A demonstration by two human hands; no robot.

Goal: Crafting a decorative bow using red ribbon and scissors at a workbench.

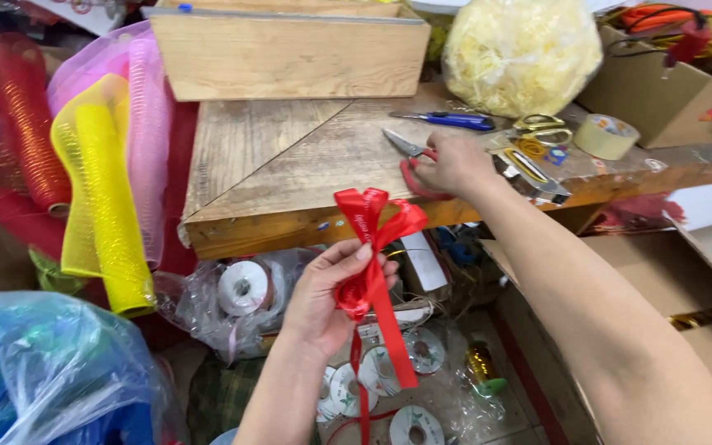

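Left hand (323, 292) pinches a looped red ribbon bow (370, 247) at its waist, below the bench edge. Beyond it, right hand (453, 163) closes on red-handled scissors (412, 156) lying on the wooden bench (274, 156); trimming the tails likely needs them lifted.

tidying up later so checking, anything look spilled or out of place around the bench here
Ribbon spools lie scattered on the floor below the wooden bench, some in loose clear plastic, and mesh rolls lean beside it. The left hand holds a red ribbon bow; nothing looks damaged.
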